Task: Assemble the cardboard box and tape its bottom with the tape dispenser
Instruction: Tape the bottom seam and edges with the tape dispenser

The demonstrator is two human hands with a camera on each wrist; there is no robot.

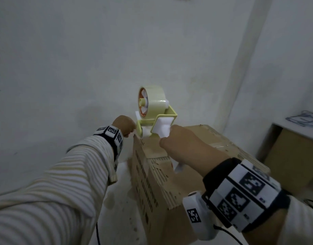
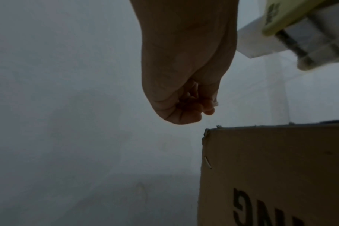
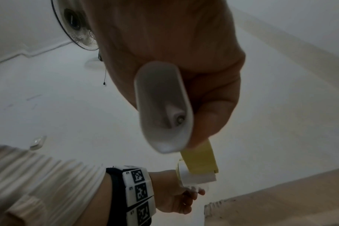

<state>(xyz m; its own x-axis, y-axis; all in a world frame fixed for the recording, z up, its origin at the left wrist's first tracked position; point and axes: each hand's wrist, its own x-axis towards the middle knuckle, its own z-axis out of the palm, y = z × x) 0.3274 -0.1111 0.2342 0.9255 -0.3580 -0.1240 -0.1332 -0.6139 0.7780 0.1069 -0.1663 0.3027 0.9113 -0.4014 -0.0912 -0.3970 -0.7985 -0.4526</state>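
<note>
The brown cardboard box (image 1: 161, 183) stands on a white surface, its flat taped face turned up. Above its far left corner hangs the yellow tape dispenser (image 1: 152, 110) with a roll of clear tape. My right hand (image 1: 180, 140) grips the dispenser's white handle (image 3: 162, 107). Just left of the dispenser's roller, my left hand (image 1: 124, 125) has its fingers curled and pinches the free end of the tape (image 2: 216, 104), a little above the box corner (image 2: 207, 131). In the right wrist view the left hand (image 3: 176, 195) sits under the dispenser's front (image 3: 199, 160).
A white wall (image 1: 99, 59) rises close behind the box. At the right stands another cardboard box (image 1: 293, 165) under a white ledge with a blue cable (image 1: 304, 119). A fan (image 3: 75, 26) shows in the right wrist view.
</note>
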